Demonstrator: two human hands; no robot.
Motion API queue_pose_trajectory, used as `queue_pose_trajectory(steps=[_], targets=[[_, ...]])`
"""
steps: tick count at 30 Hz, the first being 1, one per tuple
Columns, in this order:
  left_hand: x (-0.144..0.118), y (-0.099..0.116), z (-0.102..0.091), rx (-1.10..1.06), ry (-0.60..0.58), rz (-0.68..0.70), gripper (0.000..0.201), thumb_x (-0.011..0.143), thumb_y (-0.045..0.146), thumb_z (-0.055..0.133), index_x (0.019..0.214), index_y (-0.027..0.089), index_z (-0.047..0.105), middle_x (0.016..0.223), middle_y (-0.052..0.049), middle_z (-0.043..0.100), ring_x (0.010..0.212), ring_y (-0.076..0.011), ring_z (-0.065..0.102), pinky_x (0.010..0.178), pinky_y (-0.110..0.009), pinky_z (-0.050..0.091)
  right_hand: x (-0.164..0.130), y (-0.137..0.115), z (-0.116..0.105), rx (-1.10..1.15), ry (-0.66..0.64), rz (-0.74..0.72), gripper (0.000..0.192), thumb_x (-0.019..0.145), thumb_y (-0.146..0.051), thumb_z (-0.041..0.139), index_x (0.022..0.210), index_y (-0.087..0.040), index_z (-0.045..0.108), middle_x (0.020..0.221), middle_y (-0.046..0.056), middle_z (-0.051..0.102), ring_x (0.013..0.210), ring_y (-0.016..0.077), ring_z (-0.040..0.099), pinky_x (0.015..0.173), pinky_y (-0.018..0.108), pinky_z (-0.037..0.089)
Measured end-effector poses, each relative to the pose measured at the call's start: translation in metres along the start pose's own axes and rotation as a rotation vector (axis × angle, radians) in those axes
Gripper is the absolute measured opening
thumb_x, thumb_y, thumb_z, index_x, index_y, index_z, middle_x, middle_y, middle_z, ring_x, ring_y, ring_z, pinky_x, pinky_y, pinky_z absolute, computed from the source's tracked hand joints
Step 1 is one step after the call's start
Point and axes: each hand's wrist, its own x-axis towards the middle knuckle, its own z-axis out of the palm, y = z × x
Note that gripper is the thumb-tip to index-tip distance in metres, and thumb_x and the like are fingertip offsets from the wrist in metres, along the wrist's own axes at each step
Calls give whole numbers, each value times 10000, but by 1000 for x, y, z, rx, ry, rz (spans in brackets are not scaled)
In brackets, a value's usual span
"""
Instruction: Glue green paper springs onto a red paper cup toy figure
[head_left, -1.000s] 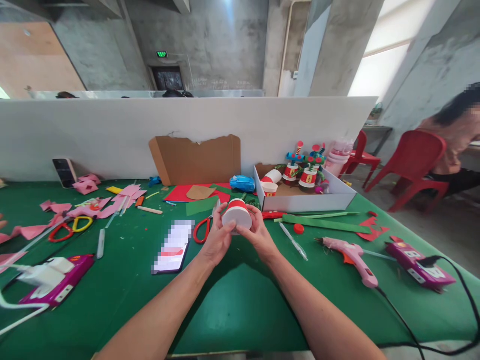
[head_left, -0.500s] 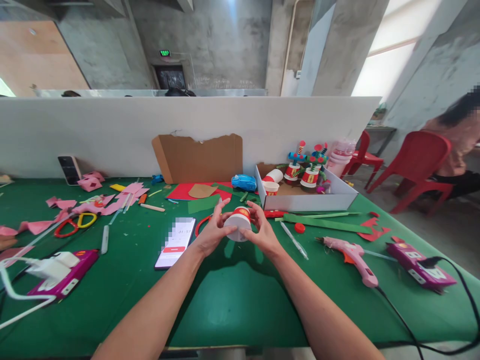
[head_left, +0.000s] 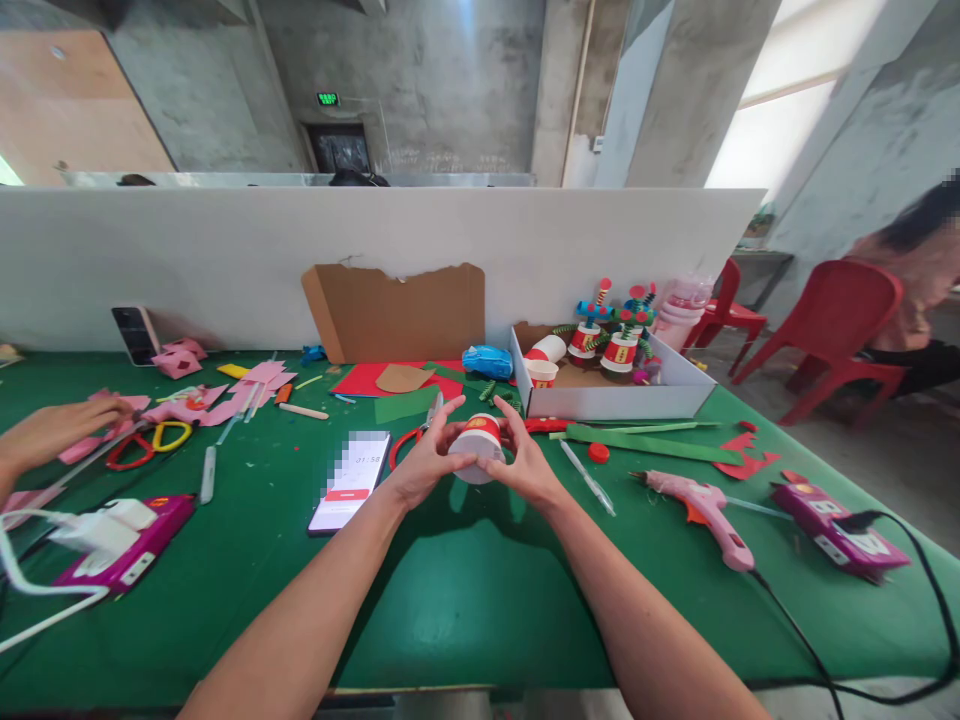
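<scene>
Fingers (head_left: 442, 425) of both hands curl round a white paper cup (head_left: 475, 449) with a red band, held between them just above the desk (head_left: 450, 600), about midway along it and nearer the far edge than the near one. Left hand (head_left: 422, 464) grips the cup's left side, thumb and fingers spread narrow on its wall; right hand (head_left: 525, 463) closes on the right side, fingertips on the rim end. Cup lies tilted, its white bottom turned toward the camera.

Just left of the left hand: a phone (head_left: 349, 481) flat on the green cover, and red-handled scissors (head_left: 409, 447) partly hidden behind the hand. Right of the right hand, apart from it: a clear pen (head_left: 587, 479), then a pink glue gun (head_left: 701, 507) toward the right edge. Behind the cup, a white box (head_left: 611, 402) holds more decorated cups (pipe-cleaner tops). At the left edge another person's hand (head_left: 52, 432) rests by pink paper scraps (head_left: 240, 392).
</scene>
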Motion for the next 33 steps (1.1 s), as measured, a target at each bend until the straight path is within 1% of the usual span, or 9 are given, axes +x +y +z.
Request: queue_pose_trajectory(steps=[4,6,12,15,20,23,25,30,33], targets=[[3,-7,2,-91,85,41,976,614,327,826,1444,293,313,1106,-40,625,922,-171,602,785,-253,458,2,5,1,53,50,-11,916,639,-353,762,1439,-277,323,1229,76,552,1172,250,540,1069,450,372],[4,-10,1,-97,87,45,964,626,346,820,1447,293,318,1126,-43,623,935,-173,601,798,-257,458,4,8,0,61,54,-8,903,642,-353,767,1432,-286,334,1214,69,563,1166,243,544,1075,450,366],[2,-3,-7,67,-42,23,1013,624,291,824,1469,310,265,1306,-107,549,1039,-232,610,840,-314,479,1,0,-4,-65,-18,-59,924,630,-303,758,1453,-274,338,1240,74,572,1188,263,536,1072,466,374],[1,1,-8,157,-76,39,1004,625,267,822,1464,296,272,1314,-127,537,1087,-267,605,855,-340,496,-2,-6,-2,-112,-39,-102,911,649,-281,730,1468,-258,332,1291,84,561,1225,277,514,1090,474,352],[0,0,-7,324,-42,272,1038,637,273,810,1480,314,207,1405,-134,446,1218,-310,535,964,-432,477,-3,-10,-2,-206,-14,-202,900,647,-207,711,1468,-269,345,1428,82,478,1324,299,437,1128,487,306],[0,-1,-9,622,-52,454,948,644,231,788,1452,268,293,1465,-134,390,1361,-327,387,1132,-502,304,-3,-12,-6,-395,-29,-334,891,637,-159,693,1457,-274,365,1465,90,446,1345,310,411,1131,500,303],[0,-2,-11,792,-44,537,883,663,207,759,1433,246,329,1471,-135,394,1401,-327,328,1176,-528,200,-3,-14,-9,-511,-32,-394,880,655,-148,668,1463,-284,349,1457,86,456,1340,305,414,1129,512,305],[2,-3,-16,970,-8,630,835,701,248,735,1428,235,325,1456,-148,425,1377,-324,372,1169,-538,223,-3,-15,-11,-625,-27,-486,848,683,-152,639,1465,-270,333,1431,94,481,1337,296,420,1149,525,258],[3,-4,-17,1042,-6,664,850,680,228,740,1427,244,335,1452,-139,438,1373,-331,374,1163,-545,231,-2,-13,-10,-646,-21,-478,832,672,-159,643,1447,-266,360,1416,100,495,1327,302,429,1155,534,234]])
